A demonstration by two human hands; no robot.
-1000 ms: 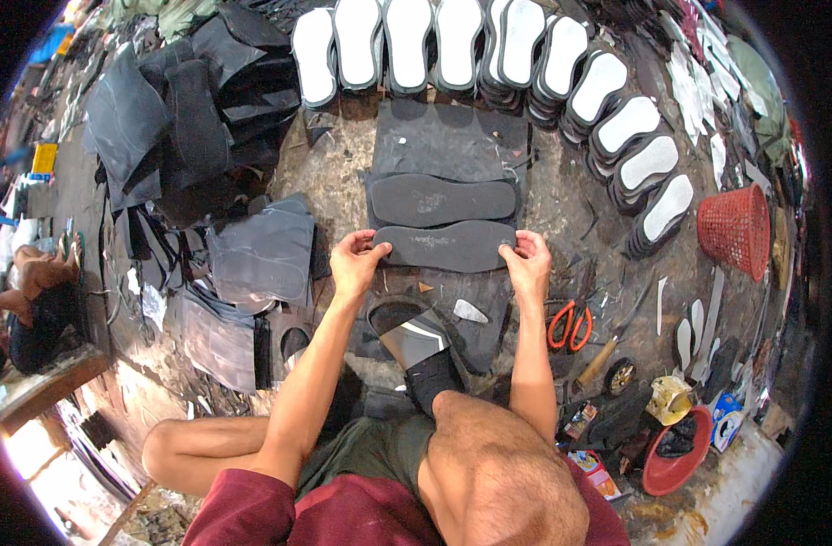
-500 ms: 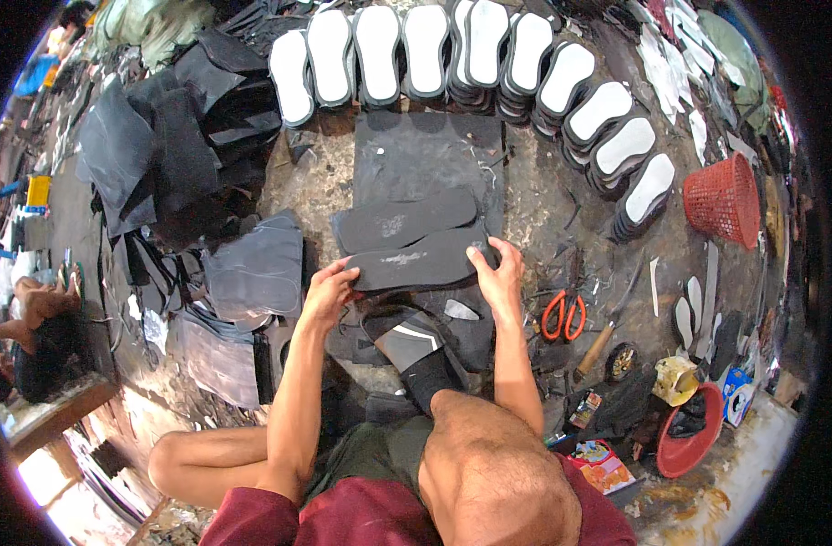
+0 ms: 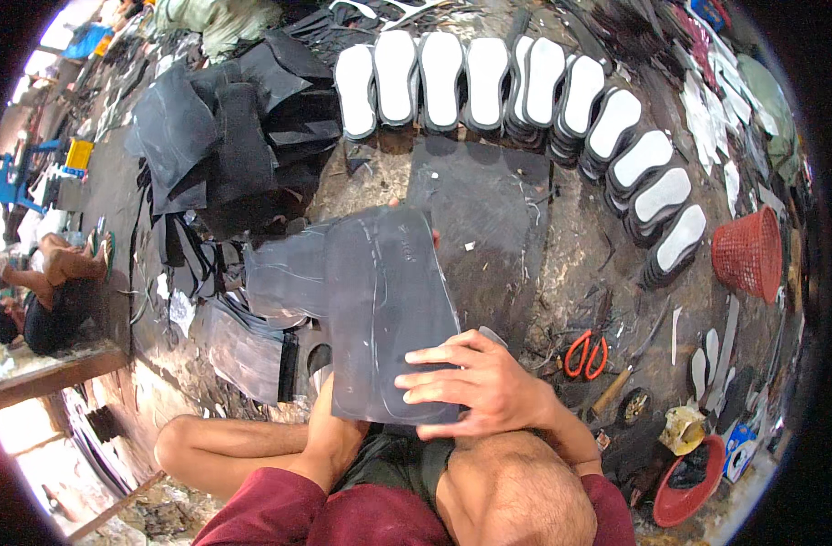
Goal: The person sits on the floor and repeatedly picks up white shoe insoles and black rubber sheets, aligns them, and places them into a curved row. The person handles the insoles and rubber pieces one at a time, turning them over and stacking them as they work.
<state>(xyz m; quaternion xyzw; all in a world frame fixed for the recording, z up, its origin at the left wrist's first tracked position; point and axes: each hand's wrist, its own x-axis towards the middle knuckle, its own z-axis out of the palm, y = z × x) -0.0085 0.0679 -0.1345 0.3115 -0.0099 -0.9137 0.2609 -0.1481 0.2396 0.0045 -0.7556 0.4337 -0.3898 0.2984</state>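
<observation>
Right hand (image 3: 466, 387), head view: fingers spread and laid flat across the near right part of a dark grey sheet (image 3: 375, 282), pointing toward the left, with nothing seen pinched between them. Left hand (image 3: 436, 238): mostly concealed behind the same sheet, with only fingertips showing at its far edge; whether it pinches or merely supports cannot be told. Sheet located between the hands and in front of the lap, surface marked with thin pale lines.

Beyond the right hand lies a dark flat mat (image 3: 498, 218). Farther out from that hand, stacks of white-topped insoles (image 3: 488, 82) stand in a curved row that bends round to its right. Near the right hand, on its right side, are orange-handled scissors (image 3: 587, 355), with a wooden-handled tool (image 3: 610, 391) closer to the wearer. Well to the right of that hand: a red mesh basket (image 3: 748, 255) on the far side and a red basin (image 3: 689, 487) on the near side.

Left of the sheet and the concealed left hand, further grey sheets (image 3: 284, 273) are observed. Beyond these, a heap of black pieces (image 3: 243, 127). Far left of both hands, another person's bare legs (image 3: 65, 261) are visible.
</observation>
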